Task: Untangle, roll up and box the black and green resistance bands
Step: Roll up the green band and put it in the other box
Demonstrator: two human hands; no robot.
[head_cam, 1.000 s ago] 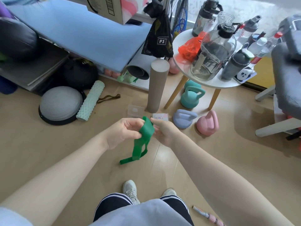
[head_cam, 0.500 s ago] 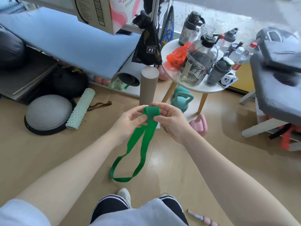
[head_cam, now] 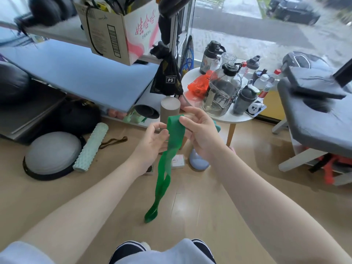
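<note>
A green resistance band [head_cam: 172, 141] hangs as a long loop in front of me, its lower end twisted near the floor. My right hand [head_cam: 202, 136] pinches its flat top end between thumb and fingers. My left hand [head_cam: 152, 143] holds the band just below, from the left side. A dark band [head_cam: 112, 142] lies on the floor beside a mint foam roller [head_cam: 91, 147]. A small white box [head_cam: 178, 161] sits on the floor behind the green band, partly hidden by it.
A round white table [head_cam: 228, 119] crowded with bottles and a big jug stands at right behind my hands. A cardboard tube [head_cam: 169, 109], kettlebells, a grey balance dome [head_cam: 51, 153], a blue mat and a grey bench [head_cam: 320, 119] surround the wooden floor.
My hands have risen and the view has tilted up. The green band now hangs longer and narrower, its two strands close together and twisted at the bottom.
</note>
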